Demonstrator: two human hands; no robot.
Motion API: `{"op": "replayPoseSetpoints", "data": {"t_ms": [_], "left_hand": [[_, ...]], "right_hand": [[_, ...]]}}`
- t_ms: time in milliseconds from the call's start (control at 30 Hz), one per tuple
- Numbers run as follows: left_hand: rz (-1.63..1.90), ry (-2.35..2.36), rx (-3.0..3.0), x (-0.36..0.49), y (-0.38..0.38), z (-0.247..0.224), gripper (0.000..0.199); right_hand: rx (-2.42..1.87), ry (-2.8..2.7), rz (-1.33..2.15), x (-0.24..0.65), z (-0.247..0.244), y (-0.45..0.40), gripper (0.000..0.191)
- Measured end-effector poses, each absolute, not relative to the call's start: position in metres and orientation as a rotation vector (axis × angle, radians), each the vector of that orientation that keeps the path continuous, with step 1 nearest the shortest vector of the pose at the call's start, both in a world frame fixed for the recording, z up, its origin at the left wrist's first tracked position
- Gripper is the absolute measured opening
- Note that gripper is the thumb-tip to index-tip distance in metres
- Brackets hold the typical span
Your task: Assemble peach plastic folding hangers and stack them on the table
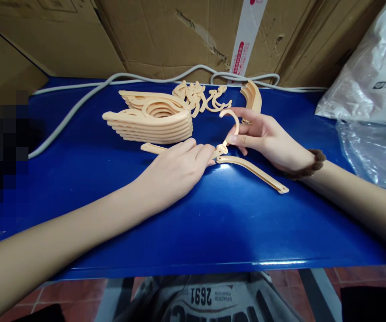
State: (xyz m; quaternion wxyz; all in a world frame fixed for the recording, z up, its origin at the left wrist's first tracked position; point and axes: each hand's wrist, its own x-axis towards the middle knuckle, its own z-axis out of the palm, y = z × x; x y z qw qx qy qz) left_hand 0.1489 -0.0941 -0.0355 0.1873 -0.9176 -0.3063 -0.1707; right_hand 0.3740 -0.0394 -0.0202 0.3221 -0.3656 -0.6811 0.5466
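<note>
My left hand (182,165) is closed around a beige plastic hanger arm (153,148), whose far end sticks out to the left. Between thumb and fingers, my right hand (263,134) pinches a beige hanger hook (235,120). The hook's lower end meets the inner end of the held arm, though I cannot tell whether they are joined. A second hanger arm (255,171) lies on the blue table just right of my left fingertips, slanting toward me. Behind my left hand sits a stack of beige hanger pieces (149,123).
Loose hooks (193,95) lie in a pile at the back, with nested curved arms (252,96) to their right. A white cable (75,107) runs along the rear of the blue table (213,232). Cardboard boxes (166,40) stand behind; plastic bags (363,80) occupy the right.
</note>
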Motion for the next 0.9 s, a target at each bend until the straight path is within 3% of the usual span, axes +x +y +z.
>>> {"op": "replayPoseSetpoints", "data": {"t_ms": [600,900], "left_hand": [[-0.448,-0.882,-2.589,0.148,-0.093,-0.034,0.028],[-0.390,-0.972,-2.613,0.148,-0.098,-0.032,0.027]], "right_hand": [[-0.914,-1.984,1.174,0.376,-0.015,-0.046,0.060],[-0.949,-1.936,1.248,0.375,-0.012,-0.051,0.060]]}}
